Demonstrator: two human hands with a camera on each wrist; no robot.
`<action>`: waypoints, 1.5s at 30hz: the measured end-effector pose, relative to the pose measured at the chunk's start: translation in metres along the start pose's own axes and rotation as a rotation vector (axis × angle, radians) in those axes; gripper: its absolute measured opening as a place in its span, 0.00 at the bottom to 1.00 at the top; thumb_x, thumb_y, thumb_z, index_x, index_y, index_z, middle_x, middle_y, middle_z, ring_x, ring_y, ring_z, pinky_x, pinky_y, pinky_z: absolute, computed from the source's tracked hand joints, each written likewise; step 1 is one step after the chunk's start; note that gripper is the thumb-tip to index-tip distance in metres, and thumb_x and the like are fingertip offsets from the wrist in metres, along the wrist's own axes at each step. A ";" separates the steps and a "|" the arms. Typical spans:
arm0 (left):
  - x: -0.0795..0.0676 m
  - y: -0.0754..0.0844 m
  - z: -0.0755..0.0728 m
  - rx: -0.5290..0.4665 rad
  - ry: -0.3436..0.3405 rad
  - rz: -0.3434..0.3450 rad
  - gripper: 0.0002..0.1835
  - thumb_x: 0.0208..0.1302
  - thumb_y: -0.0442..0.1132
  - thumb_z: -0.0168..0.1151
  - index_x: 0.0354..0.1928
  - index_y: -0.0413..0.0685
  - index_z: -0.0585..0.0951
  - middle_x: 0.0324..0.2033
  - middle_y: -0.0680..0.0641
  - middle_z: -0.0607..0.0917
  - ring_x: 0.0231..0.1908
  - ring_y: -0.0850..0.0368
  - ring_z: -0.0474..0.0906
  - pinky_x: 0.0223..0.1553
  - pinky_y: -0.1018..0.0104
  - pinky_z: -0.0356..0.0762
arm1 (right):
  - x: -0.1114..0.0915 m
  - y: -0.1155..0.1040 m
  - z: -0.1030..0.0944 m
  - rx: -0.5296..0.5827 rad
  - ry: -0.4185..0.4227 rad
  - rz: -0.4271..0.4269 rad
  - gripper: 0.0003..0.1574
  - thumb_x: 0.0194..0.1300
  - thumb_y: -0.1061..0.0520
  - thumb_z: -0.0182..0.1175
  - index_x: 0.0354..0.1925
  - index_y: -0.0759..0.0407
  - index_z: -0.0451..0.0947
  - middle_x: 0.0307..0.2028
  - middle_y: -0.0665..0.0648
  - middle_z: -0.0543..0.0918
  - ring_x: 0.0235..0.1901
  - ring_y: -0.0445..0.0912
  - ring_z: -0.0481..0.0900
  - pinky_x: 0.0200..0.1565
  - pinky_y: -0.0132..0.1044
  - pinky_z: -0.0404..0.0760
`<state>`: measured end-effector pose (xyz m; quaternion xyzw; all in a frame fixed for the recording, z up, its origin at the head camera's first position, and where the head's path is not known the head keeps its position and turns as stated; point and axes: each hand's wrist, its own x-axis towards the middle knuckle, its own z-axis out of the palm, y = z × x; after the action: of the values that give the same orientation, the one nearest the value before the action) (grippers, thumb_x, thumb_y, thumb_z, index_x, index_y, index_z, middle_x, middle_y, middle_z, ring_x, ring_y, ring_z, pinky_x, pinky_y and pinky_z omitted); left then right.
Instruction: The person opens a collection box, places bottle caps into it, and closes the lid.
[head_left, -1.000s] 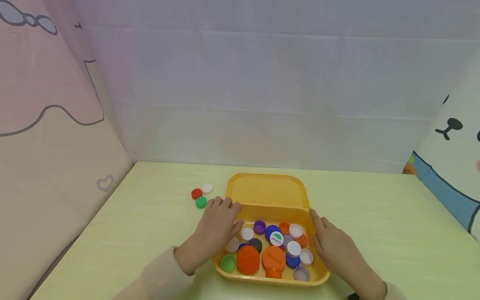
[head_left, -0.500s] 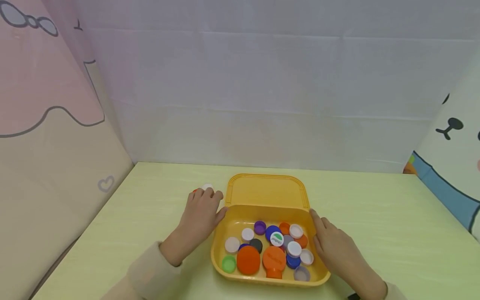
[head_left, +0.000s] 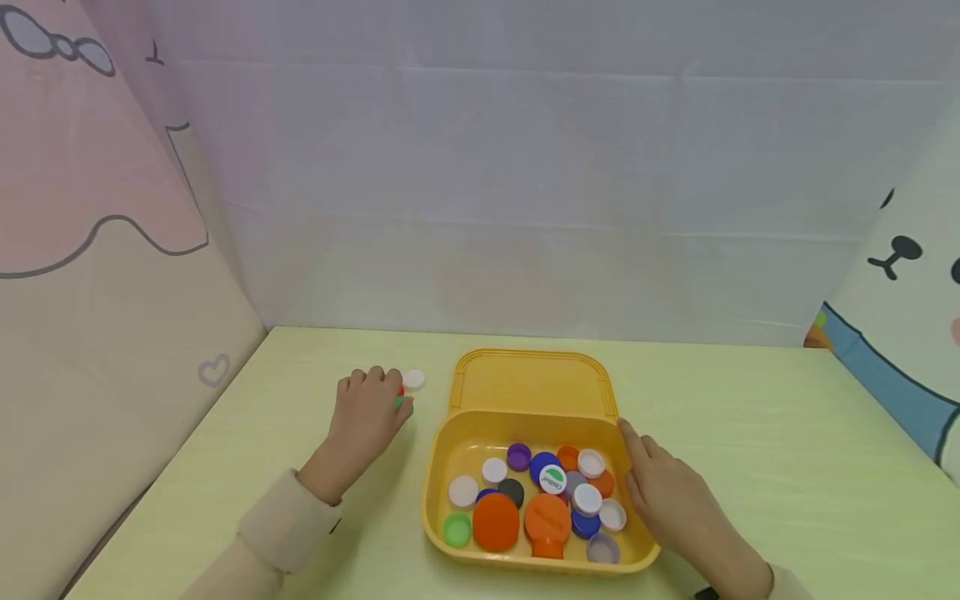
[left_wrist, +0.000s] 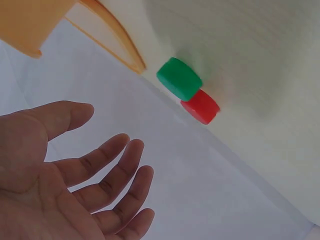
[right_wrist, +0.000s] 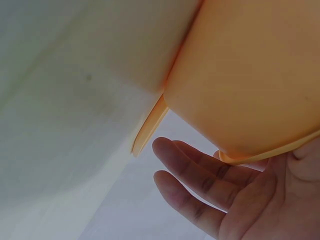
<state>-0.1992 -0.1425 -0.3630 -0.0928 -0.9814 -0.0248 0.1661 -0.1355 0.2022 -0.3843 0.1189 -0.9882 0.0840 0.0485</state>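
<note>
A yellow plastic box (head_left: 442, 533) with its lid (head_left: 532, 379) folded back holds many bottle caps, among them an orange cap (head_left: 496, 522) and a white cap (head_left: 587, 499). To its left, my left hand (head_left: 362, 423) hovers with fingers loosely bent over a green cap (left_wrist: 179, 79) and a red cap (left_wrist: 201, 106). Nothing lies in that palm in the left wrist view. A white cap (head_left: 414, 380) sits just beyond the fingers. My right hand (head_left: 670, 492) rests on the box's right rim, several fingers hanging loosely outside the wall in the right wrist view; its thumb is partly hidden.
Pale table (head_left: 757, 433) surface extends on both sides of the box. A whitish curtain (head_left: 525, 208) hangs behind it, and printed cloth panels stand at left and right.
My left hand has moved from the box's left edge leftward to the loose caps, which it now partly covers. The right hand stays at the box rim.
</note>
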 end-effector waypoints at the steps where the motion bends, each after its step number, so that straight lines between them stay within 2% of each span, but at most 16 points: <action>1: 0.001 -0.003 0.001 -0.008 -0.017 -0.016 0.13 0.55 0.44 0.62 0.31 0.42 0.74 0.24 0.46 0.73 0.30 0.44 0.70 0.38 0.52 0.70 | 0.000 0.000 0.000 -0.001 0.000 0.000 0.33 0.61 0.58 0.51 0.64 0.66 0.59 0.44 0.64 0.78 0.32 0.52 0.79 0.37 0.48 0.80; 6: 0.004 -0.015 0.008 -0.021 -0.067 -0.067 0.13 0.56 0.44 0.61 0.32 0.40 0.75 0.24 0.44 0.73 0.29 0.45 0.69 0.36 0.52 0.68 | 0.000 0.000 0.000 -0.004 0.009 -0.003 0.33 0.61 0.58 0.51 0.63 0.66 0.59 0.44 0.64 0.78 0.33 0.53 0.79 0.37 0.48 0.80; 19: 0.014 -0.041 0.026 -0.017 -0.173 -0.140 0.12 0.56 0.41 0.59 0.33 0.37 0.74 0.27 0.40 0.74 0.30 0.42 0.69 0.37 0.49 0.67 | 0.000 -0.001 -0.002 0.000 0.017 -0.006 0.33 0.61 0.58 0.51 0.63 0.67 0.59 0.46 0.67 0.77 0.36 0.56 0.80 0.38 0.49 0.80; 30: 0.022 -0.040 0.033 -0.049 -0.253 -0.153 0.10 0.57 0.39 0.59 0.35 0.39 0.75 0.26 0.42 0.74 0.29 0.44 0.68 0.35 0.52 0.68 | 0.000 -0.001 -0.002 0.006 0.002 -0.001 0.33 0.62 0.58 0.51 0.64 0.67 0.58 0.46 0.66 0.77 0.35 0.55 0.80 0.38 0.49 0.80; 39: 0.028 -0.040 0.039 -0.070 -0.221 -0.105 0.12 0.56 0.38 0.62 0.41 0.41 0.77 0.28 0.41 0.75 0.30 0.44 0.69 0.34 0.52 0.68 | 0.000 -0.001 -0.001 0.006 0.006 0.001 0.33 0.62 0.58 0.51 0.64 0.67 0.59 0.47 0.68 0.77 0.39 0.58 0.80 0.39 0.50 0.79; 45: 0.031 -0.041 0.046 -0.092 -0.238 -0.092 0.09 0.57 0.35 0.59 0.40 0.42 0.77 0.27 0.42 0.74 0.29 0.46 0.66 0.32 0.56 0.65 | 0.000 -0.001 -0.001 0.004 0.002 -0.002 0.33 0.62 0.58 0.50 0.64 0.67 0.59 0.47 0.68 0.77 0.39 0.59 0.80 0.39 0.51 0.79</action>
<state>-0.2507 -0.1739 -0.3965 -0.0575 -0.9953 -0.0660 0.0426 -0.1355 0.2013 -0.3829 0.1200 -0.9878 0.0858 0.0492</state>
